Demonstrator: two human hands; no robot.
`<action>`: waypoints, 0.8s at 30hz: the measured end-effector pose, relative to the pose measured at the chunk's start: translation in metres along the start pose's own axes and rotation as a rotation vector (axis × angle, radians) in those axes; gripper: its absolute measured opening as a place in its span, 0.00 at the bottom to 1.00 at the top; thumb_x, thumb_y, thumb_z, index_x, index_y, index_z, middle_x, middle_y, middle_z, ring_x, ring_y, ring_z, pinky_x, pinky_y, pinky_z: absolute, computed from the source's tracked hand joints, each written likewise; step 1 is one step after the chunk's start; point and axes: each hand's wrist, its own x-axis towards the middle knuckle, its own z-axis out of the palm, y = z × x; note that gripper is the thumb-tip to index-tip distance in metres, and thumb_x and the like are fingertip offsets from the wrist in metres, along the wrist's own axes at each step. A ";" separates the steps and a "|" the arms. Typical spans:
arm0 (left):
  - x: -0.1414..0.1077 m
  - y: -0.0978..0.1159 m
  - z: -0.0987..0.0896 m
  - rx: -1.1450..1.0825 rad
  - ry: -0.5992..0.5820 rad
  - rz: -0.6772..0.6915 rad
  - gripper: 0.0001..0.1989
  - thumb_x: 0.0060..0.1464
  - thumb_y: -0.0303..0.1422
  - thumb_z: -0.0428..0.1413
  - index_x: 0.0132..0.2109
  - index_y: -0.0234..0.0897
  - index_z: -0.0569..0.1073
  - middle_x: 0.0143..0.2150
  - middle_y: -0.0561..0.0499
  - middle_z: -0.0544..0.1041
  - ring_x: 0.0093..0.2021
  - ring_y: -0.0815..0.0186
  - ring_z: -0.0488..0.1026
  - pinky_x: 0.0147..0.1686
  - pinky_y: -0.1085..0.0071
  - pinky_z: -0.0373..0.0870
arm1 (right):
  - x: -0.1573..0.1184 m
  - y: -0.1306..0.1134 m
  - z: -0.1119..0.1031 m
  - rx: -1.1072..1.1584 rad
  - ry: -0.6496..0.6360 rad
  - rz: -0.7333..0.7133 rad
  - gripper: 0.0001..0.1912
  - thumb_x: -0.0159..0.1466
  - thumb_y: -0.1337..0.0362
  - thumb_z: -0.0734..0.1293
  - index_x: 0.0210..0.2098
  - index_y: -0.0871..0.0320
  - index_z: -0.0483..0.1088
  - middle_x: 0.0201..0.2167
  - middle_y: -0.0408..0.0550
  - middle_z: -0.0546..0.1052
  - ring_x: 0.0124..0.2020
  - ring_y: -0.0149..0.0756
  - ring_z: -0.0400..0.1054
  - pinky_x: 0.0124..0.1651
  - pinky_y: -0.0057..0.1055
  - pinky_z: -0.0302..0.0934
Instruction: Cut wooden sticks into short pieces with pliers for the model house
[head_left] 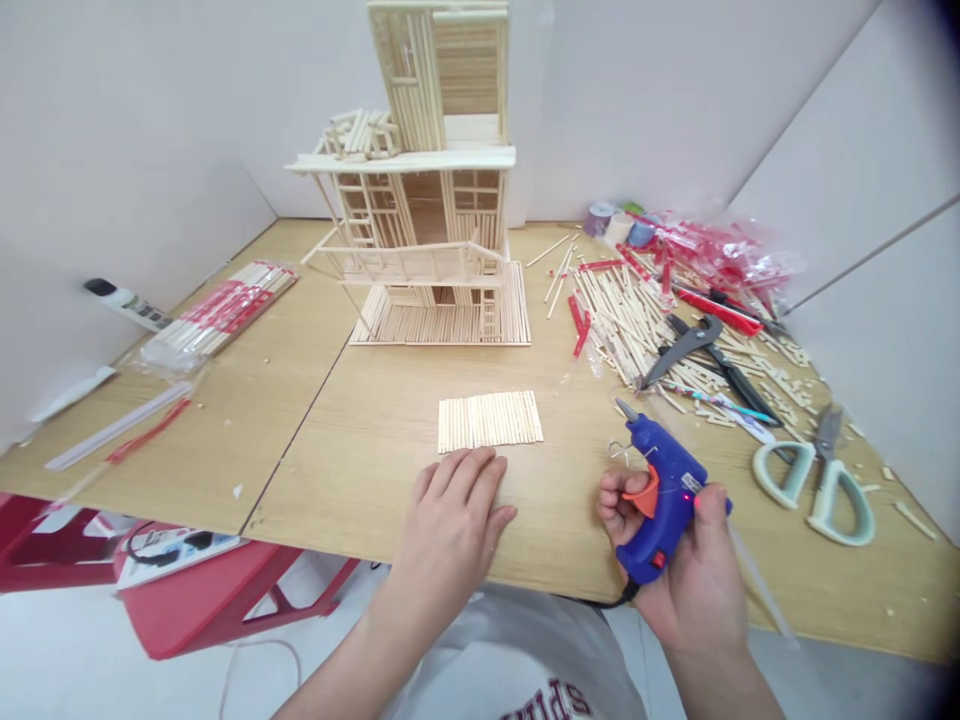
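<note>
My right hand (pixel 694 570) is wrapped round a blue hot glue gun (pixel 660 480) with an orange trigger; its nozzle points up and to the left, and a clear glue stick trails from its back. My left hand (pixel 461 510) lies flat on the table, fingers stretched out, at the near edge of a small panel (pixel 489 420) of short wooden sticks set side by side. Whether the fingertips touch the panel I cannot tell. Behind the panel stands a multi-storey model house (pixel 442 255) built of the same pale sticks.
On the right lie a heap of loose sticks (pixel 611 300), pliers (pixel 686 350), scissors (pixel 821 475) and red plastic wrappers (pixel 720 250). Packed sticks (pixel 232 305) and a glue bottle (pixel 127 303) are at the left. A red stool (pixel 195 600) stands below the table's front edge.
</note>
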 end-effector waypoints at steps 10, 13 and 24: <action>0.015 0.000 0.004 0.026 -0.040 -0.067 0.22 0.66 0.40 0.53 0.63 0.35 0.67 0.63 0.42 0.71 0.62 0.51 0.66 0.58 0.52 0.64 | -0.001 0.001 -0.005 0.008 0.006 0.007 0.28 0.65 0.38 0.63 0.35 0.56 0.79 0.36 0.51 0.78 0.37 0.37 0.74 0.40 0.33 0.74; 0.020 0.002 0.006 0.036 -0.043 -0.096 0.23 0.65 0.40 0.55 0.63 0.36 0.67 0.64 0.42 0.71 0.62 0.51 0.66 0.59 0.52 0.63 | -0.001 0.002 -0.007 0.003 0.022 0.005 0.28 0.65 0.38 0.63 0.34 0.55 0.79 0.36 0.51 0.79 0.38 0.38 0.74 0.44 0.34 0.74; 0.035 -0.011 0.005 0.035 -0.035 -0.150 0.21 0.67 0.40 0.53 0.62 0.38 0.68 0.65 0.42 0.70 0.65 0.52 0.65 0.61 0.51 0.62 | 0.001 0.002 -0.007 -0.025 -0.012 -0.022 0.27 0.63 0.37 0.65 0.34 0.55 0.79 0.35 0.51 0.79 0.38 0.39 0.75 0.42 0.36 0.75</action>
